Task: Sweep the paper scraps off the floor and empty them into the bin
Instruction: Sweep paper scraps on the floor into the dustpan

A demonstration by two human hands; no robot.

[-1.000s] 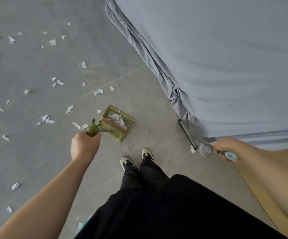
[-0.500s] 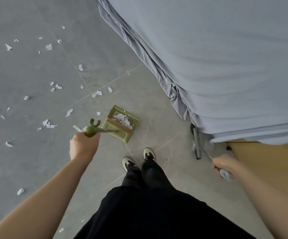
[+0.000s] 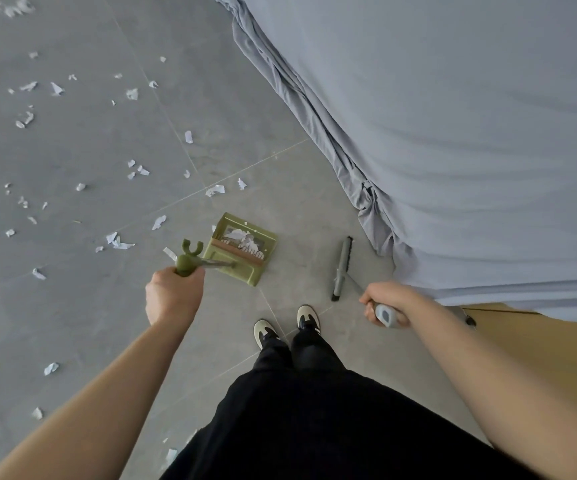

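Observation:
My left hand (image 3: pixel 173 295) grips the top of the long handle of a green dustpan (image 3: pixel 242 249), which stands on the grey tiled floor ahead of my feet with white paper scraps inside it. My right hand (image 3: pixel 382 303) grips the grey handle of a broom; its narrow grey brush head (image 3: pixel 342 268) lies on the floor between the dustpan and the bed's edge. Several white paper scraps (image 3: pixel 121 242) are scattered over the floor to the left and beyond the dustpan.
A bed covered by a blue-grey sheet (image 3: pixel 453 133) fills the right side, its cloth hanging to the floor. A light wooden surface (image 3: pixel 539 344) shows below the sheet at the right. My two shoes (image 3: pixel 287 325) stand just behind the dustpan.
The broom head has come out from under the sheet's edge and moved left onto open floor. The dustpan has stayed in place.

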